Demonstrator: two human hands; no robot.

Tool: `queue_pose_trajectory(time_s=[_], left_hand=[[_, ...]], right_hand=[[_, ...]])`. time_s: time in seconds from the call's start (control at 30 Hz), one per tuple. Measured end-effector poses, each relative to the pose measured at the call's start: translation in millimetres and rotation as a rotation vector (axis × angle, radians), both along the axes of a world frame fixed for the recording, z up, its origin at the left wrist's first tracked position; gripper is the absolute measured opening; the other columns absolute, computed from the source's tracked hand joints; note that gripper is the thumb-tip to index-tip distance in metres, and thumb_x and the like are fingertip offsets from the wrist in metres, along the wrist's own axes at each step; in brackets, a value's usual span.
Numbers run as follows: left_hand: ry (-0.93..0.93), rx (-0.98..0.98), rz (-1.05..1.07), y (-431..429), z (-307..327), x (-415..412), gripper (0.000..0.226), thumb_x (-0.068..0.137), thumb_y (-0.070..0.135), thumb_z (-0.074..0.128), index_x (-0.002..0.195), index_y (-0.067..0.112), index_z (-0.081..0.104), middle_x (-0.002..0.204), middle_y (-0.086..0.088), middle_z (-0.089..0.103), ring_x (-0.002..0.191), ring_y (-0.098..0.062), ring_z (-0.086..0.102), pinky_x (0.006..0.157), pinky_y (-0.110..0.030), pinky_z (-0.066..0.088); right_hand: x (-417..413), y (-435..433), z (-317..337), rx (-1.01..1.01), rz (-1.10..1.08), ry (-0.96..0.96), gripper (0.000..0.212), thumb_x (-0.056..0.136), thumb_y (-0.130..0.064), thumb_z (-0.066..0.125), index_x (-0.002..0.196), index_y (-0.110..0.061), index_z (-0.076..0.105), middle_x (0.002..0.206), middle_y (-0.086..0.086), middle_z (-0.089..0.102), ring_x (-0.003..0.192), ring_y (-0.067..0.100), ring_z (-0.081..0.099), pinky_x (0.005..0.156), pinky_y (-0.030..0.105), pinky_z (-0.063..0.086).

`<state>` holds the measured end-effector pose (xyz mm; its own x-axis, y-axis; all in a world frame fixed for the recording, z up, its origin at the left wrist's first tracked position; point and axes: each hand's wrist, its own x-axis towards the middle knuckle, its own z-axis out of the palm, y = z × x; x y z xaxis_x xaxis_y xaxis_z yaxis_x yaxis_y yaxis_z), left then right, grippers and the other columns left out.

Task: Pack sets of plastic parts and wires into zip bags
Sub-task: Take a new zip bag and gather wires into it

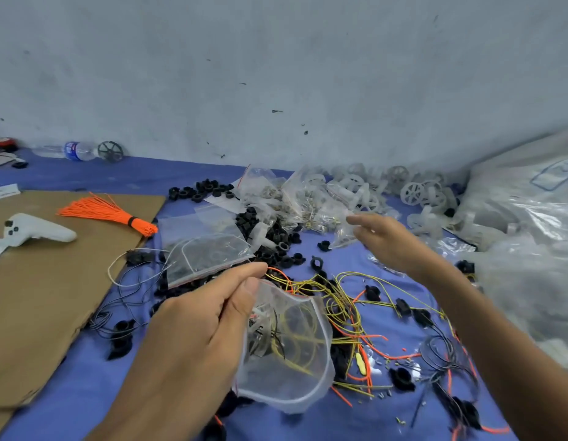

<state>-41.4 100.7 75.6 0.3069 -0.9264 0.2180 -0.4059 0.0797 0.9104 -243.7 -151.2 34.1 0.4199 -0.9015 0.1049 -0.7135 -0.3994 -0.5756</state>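
The bag (286, 345) is pinched at its upper edge by the left hand (193, 329). The right hand (384, 240), fingers loosely apart, is stretched toward the packets (308, 198) lying just beyond its fingertips; contact cannot be told.

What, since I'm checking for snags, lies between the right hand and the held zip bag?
In the head view, a tangle of yellow and orange wires with black parts lies on the blue cloth.
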Motion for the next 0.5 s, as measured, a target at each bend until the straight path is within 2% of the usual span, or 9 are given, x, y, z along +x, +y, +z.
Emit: queue_pose_trajectory(time_s=[0.07, 0.1, 0.13, 0.23, 0.37, 0.43, 0.5], left_hand=[[-0.227, -0.055, -0.006, -6.0, -5.5, 4.7, 0.035, 0.094, 0.044, 0.041, 0.115, 0.036, 0.069, 0.037, 0.009, 0.041, 0.038, -0.001, 0.044, 0.047, -0.010, 0.033], [-0.281, -0.073, 0.006, -8.8, -12.1, 9.3, 0.037, 0.093, 0.051, 0.040, 0.114, 0.039, 0.068, 0.039, 0.008, 0.040, 0.038, -0.004, 0.042, 0.046, -0.012, 0.032], [-0.297, -0.086, 0.006, -11.9, -17.8, 12.8, 0.037, 0.094, 0.054, 0.040, 0.114, 0.040, 0.067, 0.040, 0.007, 0.039, 0.038, -0.005, 0.040, 0.045, -0.013, 0.032], [-0.319, -0.112, 0.044, -20.3, -24.5, 15.9, 0.031, 0.099, 0.052, 0.040, 0.113, 0.043, 0.065, 0.044, 0.004, 0.041, 0.039, -0.005, 0.040, 0.046, -0.018, 0.033], [-0.320, -0.098, 0.058, -23.1, -24.1, 12.0, 0.028, 0.101, 0.040, 0.041, 0.114, 0.038, 0.066, 0.047, 0.005, 0.049, 0.046, -0.008, 0.047, 0.050, -0.027, 0.040], [-0.309, -0.080, 0.040, -21.3, -20.0, 8.5, 0.025, 0.103, 0.037, 0.041, 0.104, 0.046, 0.064, 0.047, 0.010, 0.051, 0.049, -0.006, 0.049, 0.053, -0.031, 0.037], [-0.316, -0.075, 0.033, -20.2, -16.5, 7.8, 0.035, 0.104, 0.033, 0.041, 0.082, 0.055, 0.058, 0.047, 0.013, 0.048, 0.046, -0.006, 0.043, 0.050, -0.029, 0.028]], right_hand=[[-23.8, 37.4, 22.9, 0.015, 0.047, -0.218, 0.031, 0.101, -0.017, 0.050, 0.130, -0.020, 0.062, 0.129, -0.008, 0.062, 0.115, -0.003, 0.055, 0.096, 0.016, 0.043], [-33.7, 55.8, 33.5, 0.022, 0.081, -0.302, 0.029, 0.100, -0.019, 0.052, 0.126, -0.025, 0.065, 0.123, -0.014, 0.065, 0.106, -0.006, 0.058, 0.088, 0.011, 0.044], [-42.0, 72.8, 42.7, 0.023, 0.110, -0.364, 0.028, 0.099, -0.023, 0.054, 0.123, -0.029, 0.067, 0.121, -0.017, 0.066, 0.104, -0.003, 0.060, 0.085, 0.013, 0.045], [-56.7, 114.0, 63.1, 0.047, 0.181, -0.499, 0.033, 0.089, -0.039, 0.056, 0.120, -0.035, 0.069, 0.125, -0.013, 0.066, 0.104, 0.012, 0.060, 0.090, 0.029, 0.049], [-52.7, 153.6, 74.1, 0.206, 0.365, -0.705, 0.045, 0.084, -0.044, 0.064, 0.123, -0.023, 0.068, 0.131, 0.001, 0.064, 0.112, 0.016, 0.061, 0.088, 0.023, 0.050], [-41.7, 169.7, 71.5, 0.289, 0.434, -0.758, 0.042, 0.087, -0.037, 0.063, 0.124, -0.018, 0.068, 0.132, 0.004, 0.063, 0.116, 0.018, 0.061, 0.091, 0.025, 0.051], [-28.8, 181.8, 64.3, 0.358, 0.447, -0.737, 0.037, 0.091, -0.032, 0.062, 0.124, -0.017, 0.067, 0.131, 0.004, 0.064, 0.121, 0.025, 0.059, 0.100, 0.036, 0.050]])
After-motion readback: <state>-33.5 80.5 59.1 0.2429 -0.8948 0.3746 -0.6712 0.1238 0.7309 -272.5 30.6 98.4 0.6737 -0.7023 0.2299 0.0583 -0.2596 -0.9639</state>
